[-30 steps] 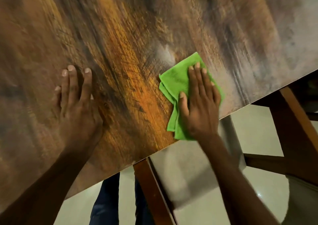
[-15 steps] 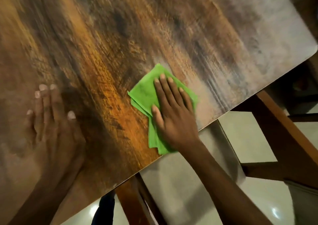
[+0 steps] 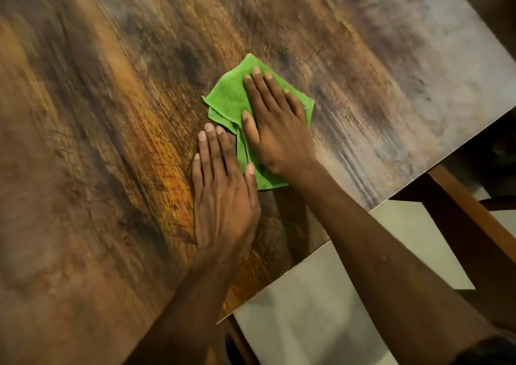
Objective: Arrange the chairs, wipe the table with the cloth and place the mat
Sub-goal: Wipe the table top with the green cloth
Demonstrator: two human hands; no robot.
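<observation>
Now keep your flat right hand [image 3: 275,130] pressing the folded green cloth [image 3: 233,96] across the streaked brown tabletop [image 3: 111,113], left hand [image 3: 223,197] flat alongside.

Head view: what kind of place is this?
Probably a home dining area. A wood-grain table is being wiped with a green cloth under the right hand, with wooden chair frames beside it on a pale tiled floor.

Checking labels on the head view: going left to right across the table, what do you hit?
Bare table → left hand, flat on the wood → green cloth → right hand, flat on the cloth → table's right edge → wooden chair frame.
</observation>
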